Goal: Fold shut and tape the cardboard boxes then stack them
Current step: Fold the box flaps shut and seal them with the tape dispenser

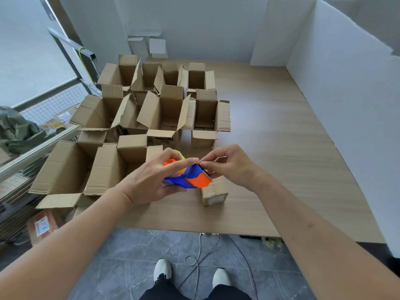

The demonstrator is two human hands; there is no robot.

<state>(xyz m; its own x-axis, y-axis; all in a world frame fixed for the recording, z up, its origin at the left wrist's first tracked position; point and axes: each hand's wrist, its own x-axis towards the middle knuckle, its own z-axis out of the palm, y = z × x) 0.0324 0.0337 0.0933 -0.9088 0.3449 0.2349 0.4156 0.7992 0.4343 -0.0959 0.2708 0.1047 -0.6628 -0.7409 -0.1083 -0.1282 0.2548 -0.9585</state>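
- The open cardboard boxes (151, 109) fill the frame's centre-left; they look light and stiff, so fold them by the flaps.
- Your left hand (149, 180) grasps the tape dispenser (188, 176).
- Your right hand (229, 165) pinches at its blade end.

Premises present as a makeshift packing area: many open brown cardboard boxes (160, 113) crowd a light wood-grain tabletop (281, 148) beyond and left of the grip, white foam partition boards (346, 83) enclosing it, grey stone-tile floor (129, 256) below.
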